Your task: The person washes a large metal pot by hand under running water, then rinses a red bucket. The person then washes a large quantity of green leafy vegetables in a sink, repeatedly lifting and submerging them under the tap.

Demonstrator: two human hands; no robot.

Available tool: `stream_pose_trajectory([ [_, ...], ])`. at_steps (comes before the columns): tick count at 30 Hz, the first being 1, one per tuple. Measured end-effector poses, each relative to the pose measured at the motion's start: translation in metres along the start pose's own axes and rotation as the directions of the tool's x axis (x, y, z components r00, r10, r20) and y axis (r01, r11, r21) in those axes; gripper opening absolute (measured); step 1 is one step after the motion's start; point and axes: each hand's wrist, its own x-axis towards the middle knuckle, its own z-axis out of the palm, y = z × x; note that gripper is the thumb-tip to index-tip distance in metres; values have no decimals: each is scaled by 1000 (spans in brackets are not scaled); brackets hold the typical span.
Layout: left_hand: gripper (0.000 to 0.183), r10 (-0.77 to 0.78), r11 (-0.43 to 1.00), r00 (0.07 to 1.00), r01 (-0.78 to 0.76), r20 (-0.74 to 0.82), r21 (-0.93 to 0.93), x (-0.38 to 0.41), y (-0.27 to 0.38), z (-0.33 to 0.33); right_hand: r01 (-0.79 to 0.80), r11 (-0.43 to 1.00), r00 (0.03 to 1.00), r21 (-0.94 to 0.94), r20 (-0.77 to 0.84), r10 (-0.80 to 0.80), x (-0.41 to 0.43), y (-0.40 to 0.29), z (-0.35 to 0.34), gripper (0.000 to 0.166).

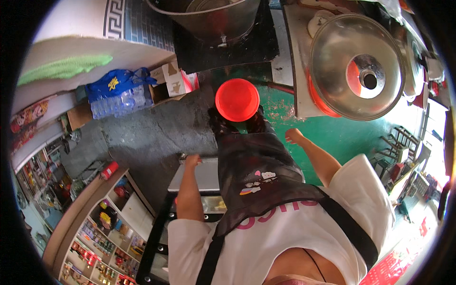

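My left hand [193, 160] hangs near the corner of a silver metal panel [205, 176] on a black-framed unit. Its fingers are mostly hidden, so I cannot tell whether it touches the panel. On my other side, my right hand [294, 136] hangs over the green floor, fingers loosely bent and apart, holding nothing. A round red plastic tub [237, 100] is straight ahead, at the far end of my dark apron [256, 156], just beyond my legs.
A large metal pot [213, 25] stands ahead on a black surface. A wide metal lid [392, 67] with a central hole overhangs the right table [302, 103]. Bottled water [121, 101] and a cardboard box [171, 76] lie left. Shelves [117, 228] hold goods; a fire extinguisher [109, 170] is above.
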Motion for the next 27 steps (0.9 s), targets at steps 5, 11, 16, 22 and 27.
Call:
stream_pose_trajectory([
  [5,29,72,914,996,-48,45,-403,-13,42,81,-133,983,976,123,-155,152,45,-11,6,13],
  [11,55,15,879,975,92,221,-468,62,78,152,-171,974,881,-146,-466,85,183,-47,34,25],
  [16,74,100,828,977,22,186,-561,172,101,205,-113,986,860,-121,-508,36,288,-54,43,55],
  [22,44,361,759,932,-270,38,-593,267,113,224,73,986,949,-150,-295,-115,347,-71,40,45],
  [27,28,280,811,960,-231,9,-537,276,118,218,73,993,964,-97,-248,-96,340,-86,41,48],
])
